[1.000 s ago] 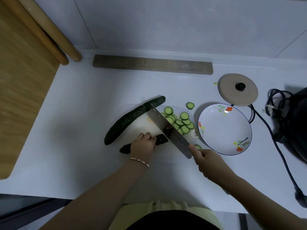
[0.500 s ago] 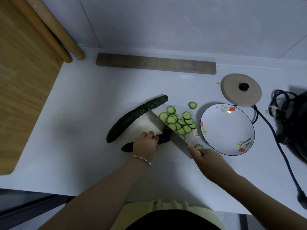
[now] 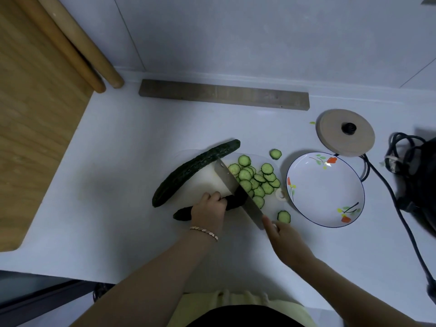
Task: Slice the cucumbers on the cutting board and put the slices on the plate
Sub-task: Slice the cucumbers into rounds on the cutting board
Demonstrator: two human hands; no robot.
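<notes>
Knife (image 3: 230,179) is shifted leftward along short cucumber (image 3: 232,203); blade is now set closer to fingers (image 3: 217,197) of left hand (image 3: 208,210). Less cucumber is left showing between blade and fingers. Right hand (image 3: 283,234) is carried leftward with handle. Slice pile (image 3: 257,182) on cutting board (image 3: 200,185) is enlarged; fresh slice (image 3: 258,201) is laid beside blade.

Two bare forearms reach in from the lower edge and angle toward each other. The left hand (image 3: 208,212), knuckles up and with a thin bracelet (image 3: 204,233) at the wrist, curls its fingers over a cucumber (image 3: 182,214) and pins it down. The right hand (image 3: 285,237) grips a knife (image 3: 236,187), one finger lying against the base of the blade.
</notes>
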